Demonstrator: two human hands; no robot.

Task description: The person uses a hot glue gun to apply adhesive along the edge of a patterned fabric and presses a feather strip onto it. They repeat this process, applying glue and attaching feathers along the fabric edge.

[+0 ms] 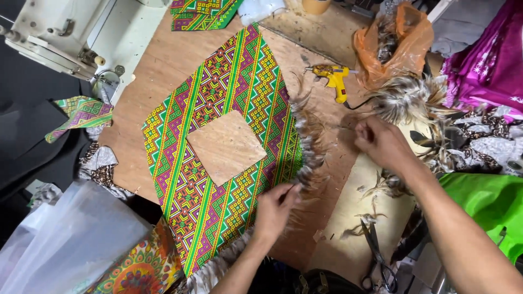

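A patterned fabric panel (218, 141), in green, pink and yellow geometric print with a square hole cut in its middle, lies flat on the wooden surface (163, 65) at the centre of the frame. A feather fringe (309, 139) already runs down its right edge, from about the upper right corner to the point where the left hand (274, 209) presses it, and more feathers show along the lower edge near the bottom of the frame; the upper left and left edges look bare, so the trimming seems partly done, with those sides left. The left hand's grip is closed, fingertips pinched on the fringe right at the panel's edge. The right hand (381, 142), at centre right, is curled with fingers drawn together at a pile of loose feathers (408, 100); whether it has one in its grip I cannot tell. A yellow glue gun (333, 79) lies just above, apart from both hands. Scissors (376, 253) rest on a pale board (365, 212) at lower right, among stray feathers. A sewing machine (71, 38) stands at upper left, and an orange plastic bag (395, 41) at upper right.
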